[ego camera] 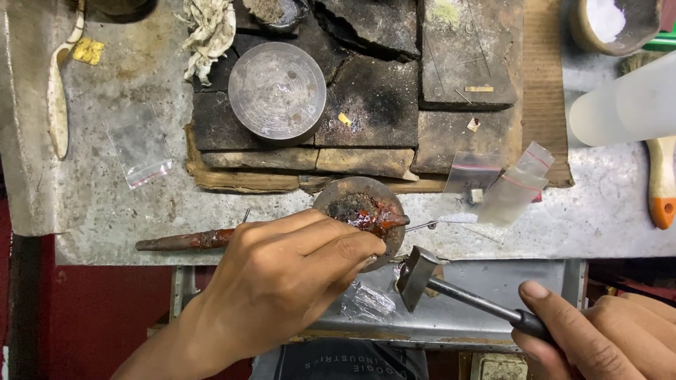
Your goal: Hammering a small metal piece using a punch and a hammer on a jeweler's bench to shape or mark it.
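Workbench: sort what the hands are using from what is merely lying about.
In use: left hand on the red-coated stick with its round disc; right hand holding the small hammer.

Lying about: metal dish, plastic bags, charred blocks, brush.

The left hand [282, 274] reaches in from the lower left, back upward, its fingers [331, 246] stretched forward and pinched together at the tips. The right hand [605, 338] enters at the lower right corner, fingers curled closed, thumb lying on top.
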